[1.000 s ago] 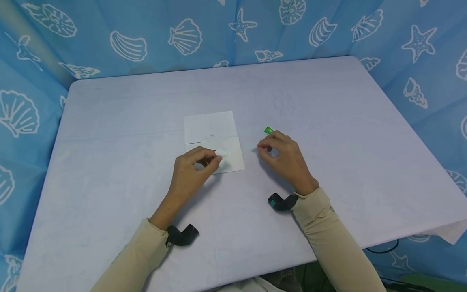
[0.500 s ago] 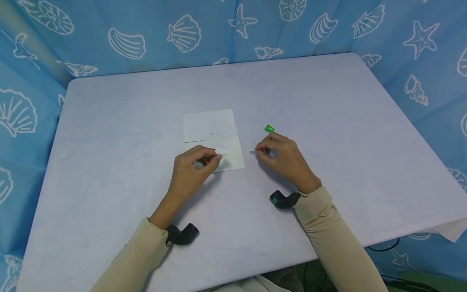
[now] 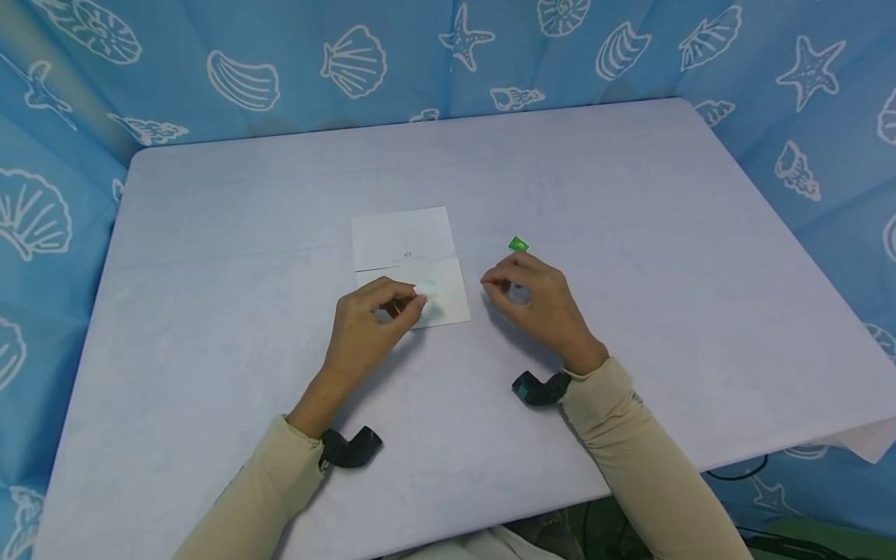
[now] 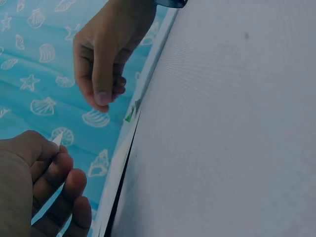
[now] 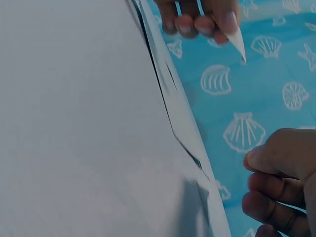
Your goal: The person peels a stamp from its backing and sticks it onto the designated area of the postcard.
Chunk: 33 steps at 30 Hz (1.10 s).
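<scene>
My left hand (image 3: 374,319) pinches a small pointed white piece of paper (image 4: 58,140) between thumb and forefinger. The same piece of paper (image 5: 238,42) shows at the top of the right wrist view. Under and beyond this hand lies a white folded sheet (image 3: 402,237), opened out, with a crease across it and a tiny dark mark. To its right, my right hand (image 3: 539,303) is over the table, thumb and forefinger tips together; in the right wrist view nothing shows between these fingertips (image 5: 256,158). A small green stamp-like piece (image 3: 518,244) lies just beyond its knuckles.
A white cloth covers the table (image 3: 231,233). Blue curtains (image 3: 294,47) with white shell prints hang behind and at both sides. Black curved camera mounts (image 3: 353,449) sit at both wrists. Dark cables (image 3: 738,474) hang past the front right edge.
My right hand has shifted slightly left, uncovering more of the green piece. My left hand stays in place; its white paper shows less in the head view than a second ago.
</scene>
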Each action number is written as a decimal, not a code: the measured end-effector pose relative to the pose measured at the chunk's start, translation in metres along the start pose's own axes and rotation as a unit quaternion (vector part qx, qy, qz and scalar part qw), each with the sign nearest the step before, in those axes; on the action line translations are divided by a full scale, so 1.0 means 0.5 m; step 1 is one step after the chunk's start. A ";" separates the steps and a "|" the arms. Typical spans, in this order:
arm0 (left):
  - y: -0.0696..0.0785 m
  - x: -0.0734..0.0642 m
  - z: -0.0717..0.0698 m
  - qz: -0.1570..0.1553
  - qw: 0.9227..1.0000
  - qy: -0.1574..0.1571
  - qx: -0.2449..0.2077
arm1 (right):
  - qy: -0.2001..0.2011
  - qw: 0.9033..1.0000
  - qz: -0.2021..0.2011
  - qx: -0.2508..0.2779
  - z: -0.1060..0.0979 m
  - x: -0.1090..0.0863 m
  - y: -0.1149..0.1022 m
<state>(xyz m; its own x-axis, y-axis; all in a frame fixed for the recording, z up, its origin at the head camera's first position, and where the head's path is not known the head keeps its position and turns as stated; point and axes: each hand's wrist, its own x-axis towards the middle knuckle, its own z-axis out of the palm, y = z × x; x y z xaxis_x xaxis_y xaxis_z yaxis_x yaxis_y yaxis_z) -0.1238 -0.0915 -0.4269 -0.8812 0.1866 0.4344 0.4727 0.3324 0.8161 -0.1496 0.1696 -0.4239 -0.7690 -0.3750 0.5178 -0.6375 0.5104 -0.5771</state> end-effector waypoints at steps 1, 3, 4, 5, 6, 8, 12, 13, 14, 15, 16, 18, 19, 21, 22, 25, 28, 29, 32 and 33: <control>0.000 0.000 0.000 0.001 1.000 -0.001 0.004 | 0.005 1.000 -0.005 0.005 0.004 0.001 -0.003; 0.000 0.000 0.001 0.004 1.000 -0.001 0.012 | 0.014 1.000 -0.014 0.016 0.012 0.003 -0.013; 0.000 0.000 0.001 0.005 1.000 -0.001 0.015 | 0.019 0.999 -0.016 0.023 0.015 0.004 -0.017; -0.001 0.000 0.001 0.007 1.000 -0.001 0.018 | 0.023 0.999 -0.018 0.030 0.018 0.005 -0.022; -0.001 0.000 0.001 0.010 1.000 -0.002 0.019 | 0.027 0.999 -0.017 0.039 0.021 0.005 -0.027; -0.002 0.000 0.001 0.017 1.000 -0.001 0.019 | 0.032 0.998 -0.017 0.059 0.027 0.006 -0.037; -0.004 0.000 0.001 0.035 0.999 0.000 0.020 | 0.031 0.995 -0.015 0.096 0.039 0.007 -0.051; -0.005 0.000 0.001 0.040 0.999 0.000 0.021 | 0.029 0.994 -0.015 0.103 0.042 0.008 -0.054; -0.005 0.000 0.000 0.045 0.999 0.000 0.024 | 0.027 0.994 -0.015 0.109 0.045 0.008 -0.057; -0.005 0.000 0.000 0.049 0.998 0.000 0.028 | 0.024 0.993 -0.014 0.114 0.048 0.009 -0.060; -0.005 0.000 0.000 0.054 0.998 -0.001 0.030 | 0.022 0.993 -0.013 0.119 0.051 0.009 -0.063; -0.006 -0.001 0.000 0.064 0.997 -0.004 0.035 | 0.018 0.992 -0.010 0.128 0.055 0.010 -0.069; -0.005 -0.001 0.000 0.070 0.997 -0.006 0.039 | 0.016 0.991 -0.008 0.131 0.058 0.010 -0.070; -0.005 -0.002 0.001 0.081 0.995 -0.010 0.049 | 0.011 0.991 -0.004 0.132 0.062 0.010 -0.074; -0.004 -0.003 0.001 0.087 0.995 -0.011 0.055 | 0.009 0.991 -0.002 0.131 0.063 0.010 -0.075; -0.003 -0.004 0.003 0.102 0.992 -0.013 0.074 | 0.003 0.993 0.007 0.120 0.064 0.010 -0.077; -0.001 -0.003 0.002 0.120 0.988 -0.013 0.098 | 0.001 0.994 0.019 0.110 0.064 0.011 -0.078; -0.001 -0.002 0.002 0.127 0.986 -0.012 0.105 | 0.001 0.994 0.023 0.109 0.064 0.011 -0.078; -0.002 -0.001 0.002 0.151 0.980 -0.009 0.126 | 0.000 0.993 0.039 0.115 0.064 0.012 -0.080; -0.002 -0.001 0.002 0.159 0.979 -0.008 0.130 | -0.001 0.992 0.045 0.120 0.063 0.012 -0.082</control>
<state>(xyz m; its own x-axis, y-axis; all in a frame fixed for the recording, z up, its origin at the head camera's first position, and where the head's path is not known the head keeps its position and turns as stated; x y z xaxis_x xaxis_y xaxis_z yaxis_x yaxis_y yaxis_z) -0.1240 -0.0907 -0.4284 -0.6906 0.3322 0.6425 0.7104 0.4785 0.5161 -0.1297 0.1219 -0.4172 -0.8233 -0.3376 0.4562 -0.5590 0.3432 -0.7548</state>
